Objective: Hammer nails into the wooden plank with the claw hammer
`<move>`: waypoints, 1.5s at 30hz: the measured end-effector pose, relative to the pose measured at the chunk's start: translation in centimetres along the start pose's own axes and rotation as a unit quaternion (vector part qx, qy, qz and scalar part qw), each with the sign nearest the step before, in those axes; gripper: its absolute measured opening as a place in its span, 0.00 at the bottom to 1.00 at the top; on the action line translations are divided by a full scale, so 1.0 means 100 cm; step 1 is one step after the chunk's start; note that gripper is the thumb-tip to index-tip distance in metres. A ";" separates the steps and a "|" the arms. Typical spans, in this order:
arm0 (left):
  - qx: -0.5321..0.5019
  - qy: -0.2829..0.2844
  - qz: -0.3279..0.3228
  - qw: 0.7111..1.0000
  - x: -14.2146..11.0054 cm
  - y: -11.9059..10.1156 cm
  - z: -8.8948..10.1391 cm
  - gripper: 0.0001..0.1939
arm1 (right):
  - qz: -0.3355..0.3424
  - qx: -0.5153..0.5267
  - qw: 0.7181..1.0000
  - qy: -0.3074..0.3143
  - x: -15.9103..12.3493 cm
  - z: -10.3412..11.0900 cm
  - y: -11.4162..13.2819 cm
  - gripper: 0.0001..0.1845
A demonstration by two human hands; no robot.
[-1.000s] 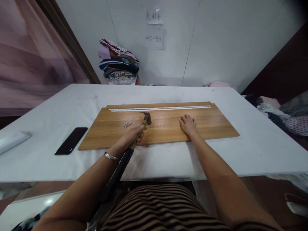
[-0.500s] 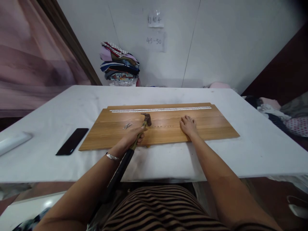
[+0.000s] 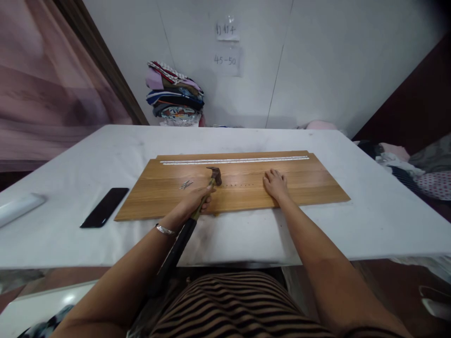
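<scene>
My left hand [image 3: 197, 198] is wrapped round the neck of a claw hammer [image 3: 183, 234], close below its head. The hammer's head rests on or just over a wooden board [image 3: 303, 180], and its black grip runs back under my forearm. On the board's right half my right hand [image 3: 276, 183] lies palm down, fingers slightly spread, holding nothing. A row of small nails or holes [image 3: 241, 185], too small to tell which, runs between the hammer head and my right hand. Several loose nails [image 3: 186, 184] lie in a little heap left of the hammer.
Two white marked strips [image 3: 234, 160] lie along the board's far side. A black phone [image 3: 104, 207] is on the white-covered table [image 3: 384, 206], left of the board. Folded cloths [image 3: 176, 94] are stacked by the wall. A white rounded object [image 3: 21, 208] lies at far left.
The hammer head has sunk very slightly toward the board. Both hands otherwise stay in place, and the view has shifted a touch.
</scene>
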State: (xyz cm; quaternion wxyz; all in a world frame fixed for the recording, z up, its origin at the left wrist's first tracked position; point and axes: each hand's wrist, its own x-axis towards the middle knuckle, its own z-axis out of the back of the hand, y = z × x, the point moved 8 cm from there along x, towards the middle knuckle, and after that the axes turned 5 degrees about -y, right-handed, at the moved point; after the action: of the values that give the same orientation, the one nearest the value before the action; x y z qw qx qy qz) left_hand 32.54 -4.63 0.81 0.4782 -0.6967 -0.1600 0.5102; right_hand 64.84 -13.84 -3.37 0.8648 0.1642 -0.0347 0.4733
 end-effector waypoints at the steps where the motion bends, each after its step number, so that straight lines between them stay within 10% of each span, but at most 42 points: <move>1: -0.002 -0.001 0.000 1.000 0.000 0.000 0.000 0.19 | 0.001 0.001 1.000 0.000 0.000 0.000 0.000 0.23; 45: -0.024 0.027 -0.017 0.999 0.005 0.001 -0.001 0.23 | -0.002 0.010 1.000 0.016 -0.001 0.001 0.001 0.24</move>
State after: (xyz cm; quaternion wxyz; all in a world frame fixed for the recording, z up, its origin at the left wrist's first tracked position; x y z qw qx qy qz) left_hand 32.79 -4.33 0.40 0.4744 -0.7185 -0.1709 0.4791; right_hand 64.64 -13.91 -3.30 0.8643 0.1657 -0.0160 0.4747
